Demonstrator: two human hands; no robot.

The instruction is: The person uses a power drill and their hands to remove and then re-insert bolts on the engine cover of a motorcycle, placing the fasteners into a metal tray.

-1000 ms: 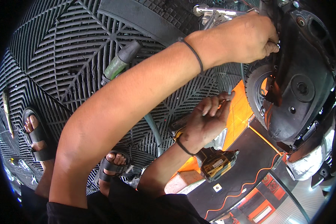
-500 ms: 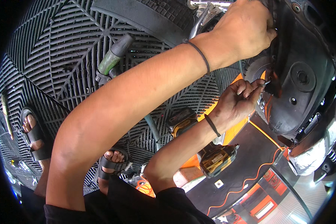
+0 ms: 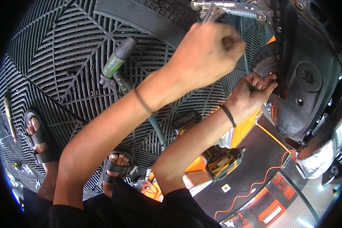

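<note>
Head view. Left hand (image 3: 211, 53) is raised in front of the scooter's black engine cover (image 3: 307, 76), fingers curled into a loose fist just under a chrome bracket with a coil spring (image 3: 231, 9). Whether it pinches anything inside that fist — cannot tell; the palm faces away. Right hand (image 3: 254, 93) sits lower, fingertips pressed together against the cover's left edge, beside a round grey ribbed part (image 3: 264, 64). It looks pinched on something small at that edge, but the item itself is hidden.

Judgement on the step: this reads as fingertip work at the cover's rim. To do it well, hold the right wrist steady against the bodywork, keep the left fist clear of the spring, and work by feel since the fingers block the spot.

The cover — matt black plastic, rounded, dusty, with a raised round boss and a couple of small bolt holes; an orange panel (image 3: 250, 121) shows below it. It stands at upper right, above the black ribbed floor mat (image 3: 64, 76).

On the mat: a green-handled tool (image 3: 116, 64) near the left forearm, and a yellow-and-black cordless drill (image 3: 220, 161) under the right forearm. Two sandalled feet (image 3: 38, 136) lower left.
</note>
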